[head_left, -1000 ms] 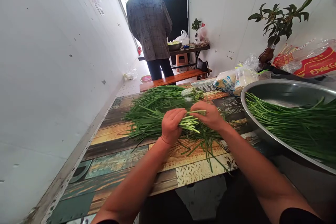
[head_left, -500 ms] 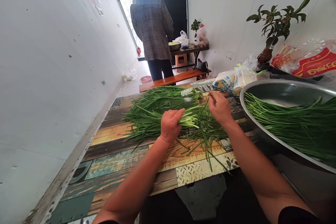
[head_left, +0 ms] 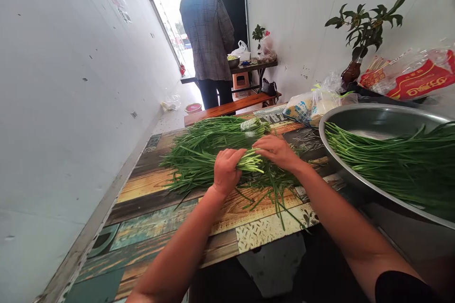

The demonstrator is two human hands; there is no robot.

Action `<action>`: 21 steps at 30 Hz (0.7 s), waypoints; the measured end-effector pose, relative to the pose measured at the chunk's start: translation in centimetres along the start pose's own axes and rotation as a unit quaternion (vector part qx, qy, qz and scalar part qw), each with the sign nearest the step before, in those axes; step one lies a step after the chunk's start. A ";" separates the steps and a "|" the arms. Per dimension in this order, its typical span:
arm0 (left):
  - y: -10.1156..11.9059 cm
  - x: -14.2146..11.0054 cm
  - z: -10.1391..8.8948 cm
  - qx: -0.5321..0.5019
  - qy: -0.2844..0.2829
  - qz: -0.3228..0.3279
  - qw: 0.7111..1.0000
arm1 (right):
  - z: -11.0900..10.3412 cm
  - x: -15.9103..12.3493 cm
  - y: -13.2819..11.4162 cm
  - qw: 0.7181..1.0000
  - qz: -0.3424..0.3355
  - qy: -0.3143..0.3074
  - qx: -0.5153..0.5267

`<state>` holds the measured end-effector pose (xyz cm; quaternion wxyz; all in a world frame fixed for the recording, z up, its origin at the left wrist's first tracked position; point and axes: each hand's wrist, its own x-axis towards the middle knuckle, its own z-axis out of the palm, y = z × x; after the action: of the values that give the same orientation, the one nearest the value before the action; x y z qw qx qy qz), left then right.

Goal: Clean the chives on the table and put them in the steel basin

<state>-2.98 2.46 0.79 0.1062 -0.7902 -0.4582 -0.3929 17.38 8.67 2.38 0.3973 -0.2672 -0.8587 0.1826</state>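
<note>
My left hand (head_left: 226, 170) is closed round a bunch of garlic chives (head_left: 251, 162), whose pale stem ends stick out to the right. My right hand (head_left: 276, 152) is at those ends, its fingertips pinched on the upper stems. Behind lies a larger pile of chives (head_left: 209, 130), with a whitish band (head_left: 249, 124) round one bundle's stem end. Loose trimmings (head_left: 275, 184) are scattered below my right hand. To the right, a big steel basin (head_left: 337, 158) holds more long chives (head_left: 387, 161).
The patterned table (head_left: 156, 218) runs along the left wall. Plastic bags (head_left: 313, 106), a potted plant (head_left: 357, 47) and a red package (head_left: 415, 80) are behind the basin. A person (head_left: 208, 38) stands at a back table (head_left: 254, 67), beyond an orange bench (head_left: 231, 106).
My right hand has moved left, from above the trimmings to the stem ends. My left hand still grips the bunch. The whole view has shifted slightly.
</note>
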 end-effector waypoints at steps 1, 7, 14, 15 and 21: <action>0.0 0.0 0.0 -0.009 0.002 -0.002 1.000 | 0.2 0.0 -0.1 0.999 0.020 0.006 0.046; 0.1 0.1 0.0 -0.023 0.021 -0.007 0.999 | 1.2 0.0 -1.4 0.950 0.168 0.032 0.260; -0.1 0.0 0.0 -0.014 0.039 0.007 0.999 | 0.8 0.3 -1.3 0.918 0.229 0.133 0.295; -0.2 -0.1 0.1 -0.013 0.039 0.009 0.999 | 0.5 0.4 -0.9 0.918 0.241 0.159 0.272; -0.3 -0.3 0.3 -0.001 0.025 0.003 1.000 | -1.8 -0.1 1.6 0.913 0.324 0.244 0.047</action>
<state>-3.09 2.62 0.31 0.1184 -0.7814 -0.4527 -0.4128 19.32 10.04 2.64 0.5253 -0.5484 -0.5916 0.2707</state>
